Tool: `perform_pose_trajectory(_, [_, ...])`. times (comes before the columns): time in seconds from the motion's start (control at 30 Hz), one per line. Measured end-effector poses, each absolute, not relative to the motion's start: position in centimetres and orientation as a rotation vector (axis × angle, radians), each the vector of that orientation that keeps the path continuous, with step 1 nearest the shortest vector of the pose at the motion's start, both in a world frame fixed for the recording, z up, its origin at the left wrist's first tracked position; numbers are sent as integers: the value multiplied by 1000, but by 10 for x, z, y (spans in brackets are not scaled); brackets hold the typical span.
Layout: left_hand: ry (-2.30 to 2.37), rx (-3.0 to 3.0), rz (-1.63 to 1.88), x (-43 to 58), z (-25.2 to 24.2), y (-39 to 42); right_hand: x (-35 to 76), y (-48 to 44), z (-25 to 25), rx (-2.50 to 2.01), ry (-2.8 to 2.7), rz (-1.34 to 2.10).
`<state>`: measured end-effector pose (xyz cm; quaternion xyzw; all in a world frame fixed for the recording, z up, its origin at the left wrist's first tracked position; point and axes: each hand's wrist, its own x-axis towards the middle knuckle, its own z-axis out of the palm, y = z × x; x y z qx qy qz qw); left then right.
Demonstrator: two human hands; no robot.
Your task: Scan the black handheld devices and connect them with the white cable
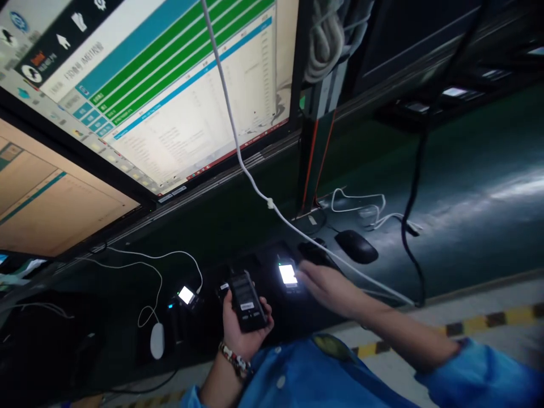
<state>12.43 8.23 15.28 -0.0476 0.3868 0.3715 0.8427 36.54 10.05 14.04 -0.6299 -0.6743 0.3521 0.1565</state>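
Note:
A black handheld device with a dark screen and a small white label lies in my left hand, its fingers wrapped round the sides. My right hand is at the right edge of another dark handheld device, whose screen glows white. That hand is blurred and its fingers are partly hidden, so I cannot tell whether it touches or grips anything. A third small device with a lit screen sits further left, and a white cable runs to it.
A black mouse and a white mouse lie on the dark green bench. A white cable hangs across the view; a black cable hangs at right. Two monitors stand behind. More devices rest on the far right shelf.

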Motion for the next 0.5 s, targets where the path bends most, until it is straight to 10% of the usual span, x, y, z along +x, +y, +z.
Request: perform_pose_trajectory(0.5, [930, 30, 695, 130, 146, 76, 307, 65, 171, -1338, -1974, 993])
